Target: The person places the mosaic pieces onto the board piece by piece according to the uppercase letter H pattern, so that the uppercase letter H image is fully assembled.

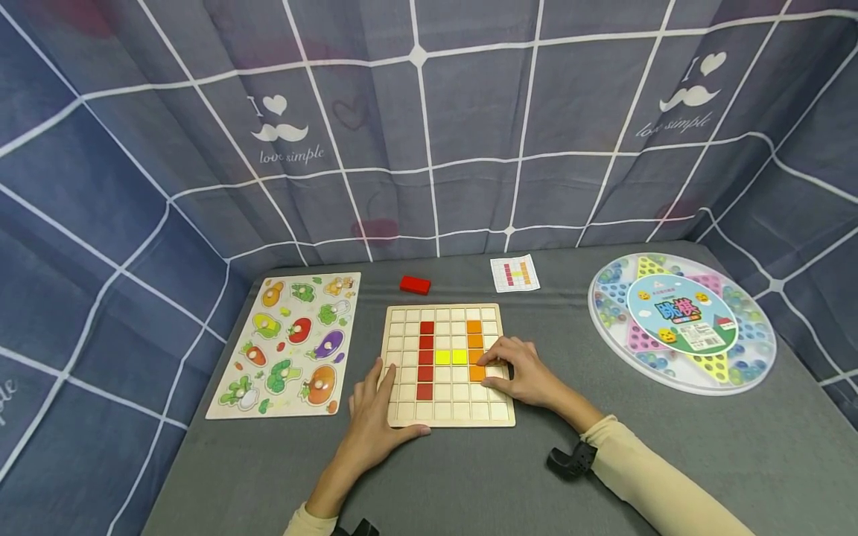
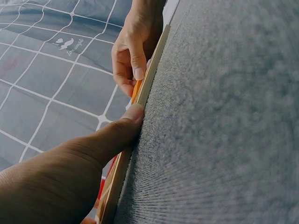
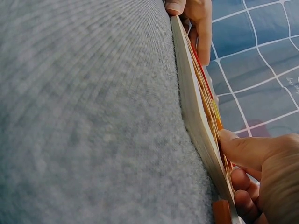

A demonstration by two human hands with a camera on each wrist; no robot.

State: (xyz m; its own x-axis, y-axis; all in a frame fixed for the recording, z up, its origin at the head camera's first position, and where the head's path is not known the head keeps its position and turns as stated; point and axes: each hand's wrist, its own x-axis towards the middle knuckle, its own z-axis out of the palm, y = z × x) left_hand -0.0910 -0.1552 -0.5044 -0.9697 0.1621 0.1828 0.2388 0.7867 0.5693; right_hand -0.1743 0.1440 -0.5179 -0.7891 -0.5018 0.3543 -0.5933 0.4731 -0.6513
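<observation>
A square wooden grid board (image 1: 408, 413) lies before me. On it stand a column of red tiles (image 1: 425, 357), two yellow tiles (image 1: 450, 357) side by side and an orange column. My left hand (image 1: 371, 417) steadies the board's lower left corner, thumb along the near edge and fingers straight by the left side. With thumb and index finger, my right hand (image 1: 526, 372) pinches the lowest orange tile (image 1: 477, 374) at the column's near end. The right wrist view shows another orange block (image 3: 221, 212) beside the board's edge, near the curled fingers.
A red block (image 1: 415, 285) and a small pattern card (image 1: 515, 273) lie behind the board. A vegetable puzzle board (image 1: 281, 346) is at the left, a round game board (image 1: 682, 324) at the right. A checked curtain (image 1: 469, 112) encloses the grey table (image 1: 509, 484).
</observation>
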